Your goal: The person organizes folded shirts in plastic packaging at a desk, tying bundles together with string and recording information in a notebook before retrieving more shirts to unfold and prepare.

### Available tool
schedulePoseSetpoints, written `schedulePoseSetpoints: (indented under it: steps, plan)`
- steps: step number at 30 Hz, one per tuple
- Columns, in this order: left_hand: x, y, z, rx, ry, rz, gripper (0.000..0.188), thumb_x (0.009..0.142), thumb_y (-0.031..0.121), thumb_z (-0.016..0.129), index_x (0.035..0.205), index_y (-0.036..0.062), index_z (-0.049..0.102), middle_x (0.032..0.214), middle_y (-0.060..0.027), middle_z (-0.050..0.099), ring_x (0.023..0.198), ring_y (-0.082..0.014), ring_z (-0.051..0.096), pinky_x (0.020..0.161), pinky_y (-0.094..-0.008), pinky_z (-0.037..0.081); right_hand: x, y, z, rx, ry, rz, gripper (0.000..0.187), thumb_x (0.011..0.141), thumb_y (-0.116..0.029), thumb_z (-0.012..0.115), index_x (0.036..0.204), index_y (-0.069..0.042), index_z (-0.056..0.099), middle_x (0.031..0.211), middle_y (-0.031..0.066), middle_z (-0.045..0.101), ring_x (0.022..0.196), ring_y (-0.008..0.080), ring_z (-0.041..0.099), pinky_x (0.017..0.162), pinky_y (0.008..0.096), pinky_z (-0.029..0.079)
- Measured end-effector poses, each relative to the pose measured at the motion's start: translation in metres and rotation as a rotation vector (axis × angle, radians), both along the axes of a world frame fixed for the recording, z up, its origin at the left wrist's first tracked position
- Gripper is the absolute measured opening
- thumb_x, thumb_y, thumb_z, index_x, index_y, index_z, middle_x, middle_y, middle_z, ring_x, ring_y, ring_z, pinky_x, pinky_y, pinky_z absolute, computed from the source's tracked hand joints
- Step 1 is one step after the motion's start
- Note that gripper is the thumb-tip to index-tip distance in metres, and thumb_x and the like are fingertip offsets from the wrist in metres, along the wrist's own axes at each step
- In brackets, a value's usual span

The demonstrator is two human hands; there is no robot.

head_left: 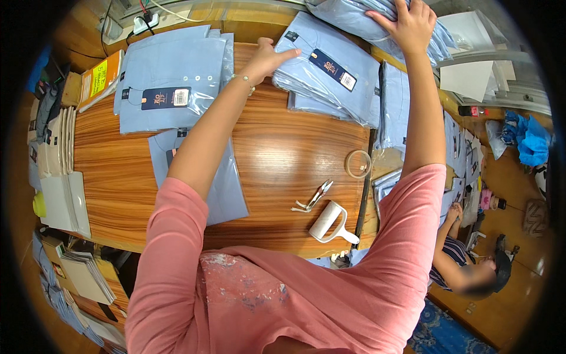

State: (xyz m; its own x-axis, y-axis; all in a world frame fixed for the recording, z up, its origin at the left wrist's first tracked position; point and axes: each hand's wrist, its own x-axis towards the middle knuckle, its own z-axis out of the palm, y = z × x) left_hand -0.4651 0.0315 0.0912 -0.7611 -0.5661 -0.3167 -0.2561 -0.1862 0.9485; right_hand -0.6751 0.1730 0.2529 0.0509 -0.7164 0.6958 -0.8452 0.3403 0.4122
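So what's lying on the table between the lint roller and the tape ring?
In the head view, only small metal snips lie between the lint roller and tape ring; otherwise bare wooden table.

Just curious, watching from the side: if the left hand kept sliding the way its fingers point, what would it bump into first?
The left hand points right, its fingers already at the edge of the stack of folded light-blue shirts in clear plastic bags. It would press into that stack first, though depth is hard to judge.
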Motion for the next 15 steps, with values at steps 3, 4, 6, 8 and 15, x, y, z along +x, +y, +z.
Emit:
schedulePoseSetpoints:
  steps: [3, 4, 6, 8, 15]
  plan:
    - [-0.006, 0.006, 0.005, 0.215, 0.267, -0.190, 0.067, 0.081, 0.019, 0.067, 0.128, -0.0073, 0.027, 0.123, -0.0224, 0.045, 0.105, -0.0258, 0.054, 0.082, -0.0335, 0.049, 0.003, -0.002, 0.001, -0.006, -0.019, 0.014, 0.076, 0.061, -0.050, 0.071, 0.125, -0.015, 0.050, 0.116, 0.0215, 0.046, 0.106, 0.0398, 0.042, 0.092, 0.0485, 0.034]
    - [-0.012, 0.018, 0.004, 0.264, 0.279, -0.122, 0.068, 0.083, 0.013, 0.064, 0.132, -0.0045, 0.020, 0.123, -0.0209, 0.046, 0.106, -0.0241, 0.053, 0.085, -0.0334, 0.047, 0.002, -0.002, 0.001, -0.016, -0.020, 0.016, 0.077, 0.060, -0.050, 0.072, 0.125, -0.015, 0.050, 0.116, 0.0217, 0.046, 0.106, 0.0400, 0.042, 0.092, 0.0483, 0.034]
    - [-0.030, 0.055, -0.007, 0.185, 0.381, 0.198, 0.075, 0.078, 0.015, 0.068, 0.132, -0.0044, 0.020, 0.119, -0.0248, 0.049, 0.107, -0.0302, 0.052, 0.091, -0.0375, 0.042, 0.000, -0.005, -0.006, -0.036, -0.028, 0.027, 0.079, 0.058, -0.050, 0.072, 0.125, -0.015, 0.051, 0.115, 0.0221, 0.046, 0.106, 0.0405, 0.041, 0.093, 0.0477, 0.033]
    - [-0.040, 0.079, -0.018, -0.095, 0.376, 0.322, 0.077, 0.077, 0.012, 0.068, 0.134, -0.0004, 0.018, 0.121, -0.0281, 0.047, 0.112, -0.0352, 0.048, 0.095, -0.0380, 0.037, 0.012, -0.007, -0.007, -0.024, -0.014, 0.043, 0.069, 0.067, -0.047, 0.069, 0.123, -0.012, 0.050, 0.116, 0.0213, 0.047, 0.105, 0.0398, 0.044, 0.091, 0.0493, 0.036]
    - [-0.044, 0.099, -0.029, -0.198, 0.449, 0.486, 0.065, 0.075, 0.005, 0.068, 0.128, 0.0033, 0.032, 0.120, -0.0210, 0.050, 0.111, -0.0326, 0.049, 0.094, -0.0360, 0.038, 0.038, 0.021, -0.082, 0.022, 0.109, 0.049, 0.059, 0.068, -0.063, 0.059, 0.118, -0.031, 0.056, 0.109, 0.0090, 0.052, 0.099, 0.0259, 0.048, 0.082, 0.0422, 0.034]
